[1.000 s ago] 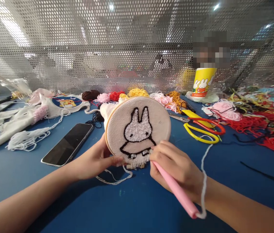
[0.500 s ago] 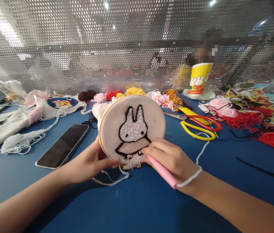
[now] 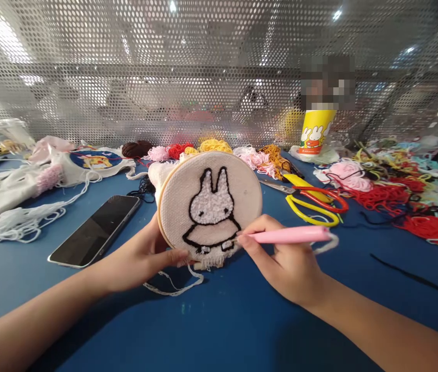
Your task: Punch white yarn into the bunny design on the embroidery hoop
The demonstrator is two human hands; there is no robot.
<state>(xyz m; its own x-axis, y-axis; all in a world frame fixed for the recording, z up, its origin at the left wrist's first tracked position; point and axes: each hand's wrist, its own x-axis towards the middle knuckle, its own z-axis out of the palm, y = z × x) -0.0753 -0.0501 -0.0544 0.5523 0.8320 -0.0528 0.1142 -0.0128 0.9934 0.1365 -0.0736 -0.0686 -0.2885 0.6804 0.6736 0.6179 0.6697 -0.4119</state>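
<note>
My left hand [image 3: 157, 253] grips the lower left edge of a round embroidery hoop [image 3: 160, 217], its thumb in front and its other fingers hidden behind. Stretched in the hoop is cream fabric [image 3: 246, 194] with a black-outlined rabbit [image 3: 212, 206]; its head is filled with white loops. My right hand [image 3: 288, 263] pinches a pink punch needle [image 3: 291, 235] near its tip, handle pointing right. The needle's tip meets the fabric by the rabbit's right foot, though the exact contact is too small to tell. White yarn [image 3: 333, 244] trails from the handle's end.
A phone [image 3: 95, 230] lies left of the hoop, near white yarn [image 3: 27, 219]. On the right are yellow-and-red-handled scissors [image 3: 314, 217], a black strand [image 3: 416, 276] and tangled yarn [image 3: 381, 199]. A yellow paper cup [image 3: 317, 132] stands before a perforated metal screen [image 3: 203, 67].
My right hand has turned, swinging the punch needle's handle from pointing down toward me to pointing right. The rabbit's right foot is now uncovered. My left hand keeps its hold on the hoop.
</note>
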